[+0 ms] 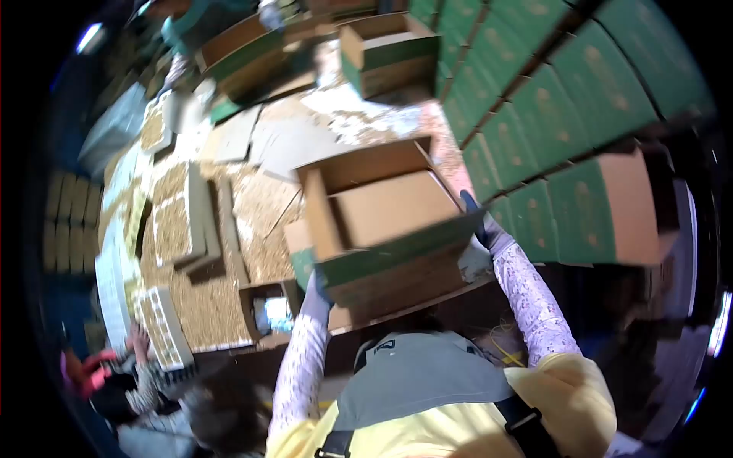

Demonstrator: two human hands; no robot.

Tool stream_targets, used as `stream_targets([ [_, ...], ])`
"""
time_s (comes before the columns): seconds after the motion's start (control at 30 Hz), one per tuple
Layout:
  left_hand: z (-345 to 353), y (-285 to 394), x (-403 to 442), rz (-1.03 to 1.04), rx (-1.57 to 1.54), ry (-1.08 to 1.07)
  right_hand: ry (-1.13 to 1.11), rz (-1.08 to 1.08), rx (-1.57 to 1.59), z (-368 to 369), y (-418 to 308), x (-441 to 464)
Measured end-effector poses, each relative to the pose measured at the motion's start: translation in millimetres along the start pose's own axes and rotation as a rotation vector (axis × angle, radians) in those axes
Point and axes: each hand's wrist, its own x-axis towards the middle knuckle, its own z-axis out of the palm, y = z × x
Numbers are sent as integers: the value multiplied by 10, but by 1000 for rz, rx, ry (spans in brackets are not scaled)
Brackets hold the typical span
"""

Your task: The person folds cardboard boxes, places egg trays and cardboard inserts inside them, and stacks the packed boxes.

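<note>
An open cardboard box, brown inside with a green band outside, is held between my two gloved hands above the table's near edge. My left hand grips its near left corner, with the fingers partly hidden by the box. At the right side, my right hand in a dark blue glove holds the box edge. A lighter cardboard piece lies inside the box. Left of it, on the table, stand white trays filled with brown material.
Green boxes are stacked along the right. Two open boxes stand at the far side. A co-worker is at the far left, another person at the lower left. A small box holds plastic.
</note>
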Motion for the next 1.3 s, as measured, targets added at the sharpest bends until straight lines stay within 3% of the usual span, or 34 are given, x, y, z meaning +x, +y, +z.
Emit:
stream_targets([
  [0.07, 29, -107, -222, 56, -49, -46, -32, -81, 108, -40, -734, -548],
  [0.13, 144, -166, -441, 111, -66, -95, -119, -440, 219, -74, -1076, -881],
  [0.23, 435, -283, -786, 186, -67, -179, 50, -873, -210, -76, -1819, -1571],
  [0.3, 699, -366, -968, 234, -64, -239, 257, -1061, -162, -296, -1868, -1989],
  [0.37, 1062, -456, -1056, 279, -39, -298, 750, -1282, -279, -797, -1748, -2378],
  [0.43, 1490, -550, -1086, 313, -35, -369, 1300, -1183, -158, -1426, -1662, -2794],
  [0.47, 1696, -597, -1054, 331, -28, -395, 1368, -1241, -24, -1921, -1470, -2898],
  [0.5, 1907, -649, -1015, 355, -26, -423, 1426, -1302, 113, -2457, -1254, -2940],
  [0.57, 2205, -826, -943, 370, -4, -444, 1472, -965, 148, -3552, -575, -2806],
  [0.63, 2372, -964, -965, 371, 4, -459, 1273, -813, -260, -4561, 150, -2393],
  [0.67, 2370, -1030, -1033, 376, 18, -460, 1278, -850, -157, -4887, 407, -2113],
  [0.73, 2268, -1178, -1228, 383, 46, -449, 1249, -900, -4, -4940, 397, -1992],
  [0.8, 2192, -1284, -1404, 396, 80, -438, 1179, -910, 84, -4358, -2, -2026],
  [0.9, 2259, -1373, -1619, 448, 127, -464, 1273, -847, 37, -4190, -96, -2051],
  [0.93, 2370, -1364, -1694, 478, 139, -478, 1261, -924, 29, -4057, -221, -2099],
  [1.2, 4228, -855, -2064, 960, 176, -611, 1080, -955, -18, -4098, -174, -2255],
  [1.23, 4515, -816, -2010, 1036, 185, -598, 1145, -944, 2, -4128, -120, -2244],
  [1.27, 4743, -797, -1931, 1110, 198, -567, 1210, -933, 20, -4147, -85, -2189],
  [1.3, 4821, -752, -1767, 1421, 721, -153, 1274, -919, 40, -4177, -33, -2132],
])
